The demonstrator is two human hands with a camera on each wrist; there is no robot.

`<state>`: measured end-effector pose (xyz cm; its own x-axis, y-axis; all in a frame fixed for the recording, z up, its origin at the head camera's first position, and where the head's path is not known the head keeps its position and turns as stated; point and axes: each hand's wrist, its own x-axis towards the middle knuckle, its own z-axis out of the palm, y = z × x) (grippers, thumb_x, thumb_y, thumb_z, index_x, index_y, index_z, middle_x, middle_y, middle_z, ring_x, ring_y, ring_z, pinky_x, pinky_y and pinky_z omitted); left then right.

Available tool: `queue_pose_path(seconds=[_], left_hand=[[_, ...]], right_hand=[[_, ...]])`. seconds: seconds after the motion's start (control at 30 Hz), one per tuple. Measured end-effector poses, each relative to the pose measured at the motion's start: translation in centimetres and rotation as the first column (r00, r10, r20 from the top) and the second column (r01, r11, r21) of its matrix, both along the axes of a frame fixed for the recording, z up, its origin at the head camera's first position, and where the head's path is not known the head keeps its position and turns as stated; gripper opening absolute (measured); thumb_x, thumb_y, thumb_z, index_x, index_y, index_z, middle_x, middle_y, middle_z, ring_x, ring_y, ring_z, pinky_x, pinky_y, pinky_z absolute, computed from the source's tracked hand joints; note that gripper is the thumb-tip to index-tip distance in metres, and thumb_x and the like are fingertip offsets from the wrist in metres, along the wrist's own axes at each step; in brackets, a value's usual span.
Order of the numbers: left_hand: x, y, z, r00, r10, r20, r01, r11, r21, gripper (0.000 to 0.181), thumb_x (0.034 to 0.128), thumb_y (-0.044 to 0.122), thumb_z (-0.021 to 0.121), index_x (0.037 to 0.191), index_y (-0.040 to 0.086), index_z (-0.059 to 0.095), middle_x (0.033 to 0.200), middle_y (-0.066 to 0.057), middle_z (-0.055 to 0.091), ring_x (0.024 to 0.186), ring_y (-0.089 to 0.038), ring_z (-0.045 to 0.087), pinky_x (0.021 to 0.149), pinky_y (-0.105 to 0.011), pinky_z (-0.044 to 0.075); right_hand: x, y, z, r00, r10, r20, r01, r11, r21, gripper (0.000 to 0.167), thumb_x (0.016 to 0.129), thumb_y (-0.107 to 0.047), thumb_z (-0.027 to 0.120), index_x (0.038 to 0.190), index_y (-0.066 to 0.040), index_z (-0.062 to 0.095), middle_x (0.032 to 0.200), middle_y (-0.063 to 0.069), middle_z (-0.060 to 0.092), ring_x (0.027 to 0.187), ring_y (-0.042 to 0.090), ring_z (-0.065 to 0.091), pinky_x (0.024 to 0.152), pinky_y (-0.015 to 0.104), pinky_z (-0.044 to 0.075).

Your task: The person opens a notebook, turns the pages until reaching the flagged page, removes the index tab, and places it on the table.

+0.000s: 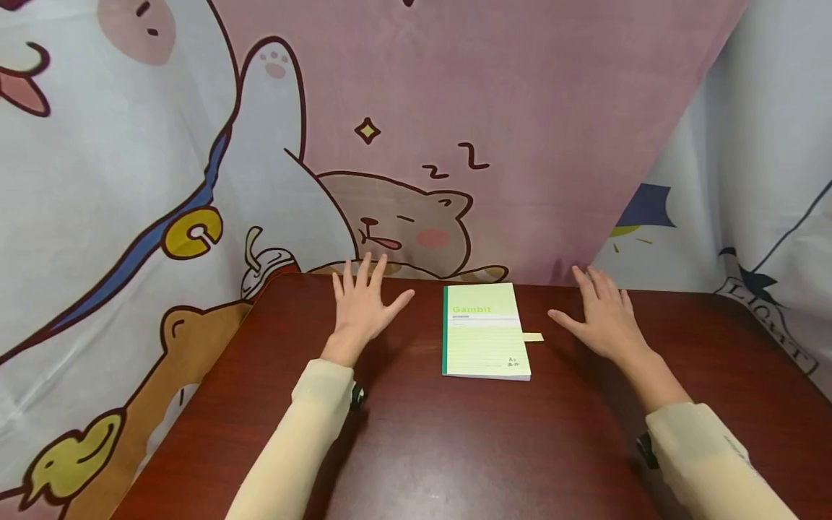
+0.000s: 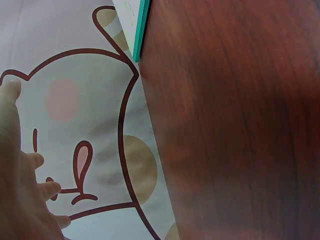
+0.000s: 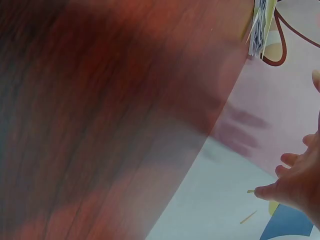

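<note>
A pale green notebook with "Gambit" on its cover lies closed on the table, its dark green spine on the left and a pale yellow tab sticking out on the right. To its left the left hand is spread with fingers straight, holding nothing. On the other side the right hand is held with extended fingers, also empty. Neither hand touches the notebook. The left wrist view has the notebook's green spine at the top; the right wrist view has its page edges.
The dark red-brown wooden table reaches back to a hanging cloth printed with cartoon animals. The cloth also hangs along the left and right sides of the table.
</note>
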<state>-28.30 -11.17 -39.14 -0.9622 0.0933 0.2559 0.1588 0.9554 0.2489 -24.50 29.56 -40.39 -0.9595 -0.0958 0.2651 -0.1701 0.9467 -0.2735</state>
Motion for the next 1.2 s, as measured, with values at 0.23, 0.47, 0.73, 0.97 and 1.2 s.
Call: queue_pose_path(seconds=[0.23,0.47,0.73,0.97,1.2], left_hand=[[0.4,-0.1,-0.4,1.000,-0.011,0.026,0.010,1.000,0.027,0.091,0.0889,0.079,0.042,0.161,0.032,0.011,0.169,-0.005,0.011,0.155,-0.040,0.002,0.123,-0.063,0.001],[0.8,-0.1,-0.7,0.999,-0.025,0.026,0.024,0.999,0.041,0.091,0.0893,0.078,0.042,0.161,0.030,0.013,0.169,-0.006,0.012,0.155,-0.038,0.003,0.123,-0.062,0.005],[1.4,0.1,-1.2,0.999,-0.027,0.029,0.026,0.998,0.060,0.091,0.0897,0.076,0.045,0.161,0.027,0.018,0.167,-0.007,0.020,0.154,-0.038,0.015,0.123,-0.061,0.012],[1.9,0.2,-1.7,0.998,-0.045,0.047,0.040,0.995,0.090,0.091,0.0898,0.076,0.045,0.161,0.026,0.018,0.166,-0.008,0.024,0.152,-0.039,0.020,0.124,-0.059,0.014],[2.5,0.6,-2.1,0.993,-0.066,0.094,0.052,0.988,0.143,0.091,0.0900,0.075,0.047,0.161,0.026,0.017,0.165,-0.008,0.026,0.151,-0.038,0.024,0.124,-0.054,0.019]], right_hand=[[-0.1,-0.4,-0.2,1.000,0.010,-0.027,-0.011,1.000,-0.017,0.097,0.092,-0.057,0.061,0.158,-0.001,0.017,0.156,0.033,0.026,0.143,0.053,0.022,0.110,0.076,0.018],[-0.2,-0.7,-0.5,1.000,0.027,-0.012,-0.027,0.999,-0.042,0.095,0.092,-0.055,0.062,0.156,0.003,0.020,0.154,0.034,0.029,0.141,0.054,0.026,0.112,0.071,0.022],[-0.2,-1.0,-0.7,0.999,0.031,0.030,-0.029,0.997,-0.066,0.096,0.093,-0.052,0.062,0.156,0.005,0.017,0.155,0.035,0.028,0.142,0.054,0.025,0.114,0.067,0.022],[0.0,-1.3,-0.8,0.997,0.034,0.069,-0.027,0.995,-0.098,0.095,0.094,-0.049,0.063,0.157,0.003,0.014,0.156,0.035,0.026,0.141,0.055,0.025,0.113,0.069,0.023],[0.0,-1.8,-0.8,0.996,0.040,0.081,-0.031,0.993,-0.113,0.090,0.095,-0.048,0.062,0.156,0.004,0.019,0.154,0.035,0.029,0.139,0.055,0.028,0.112,0.069,0.026]])
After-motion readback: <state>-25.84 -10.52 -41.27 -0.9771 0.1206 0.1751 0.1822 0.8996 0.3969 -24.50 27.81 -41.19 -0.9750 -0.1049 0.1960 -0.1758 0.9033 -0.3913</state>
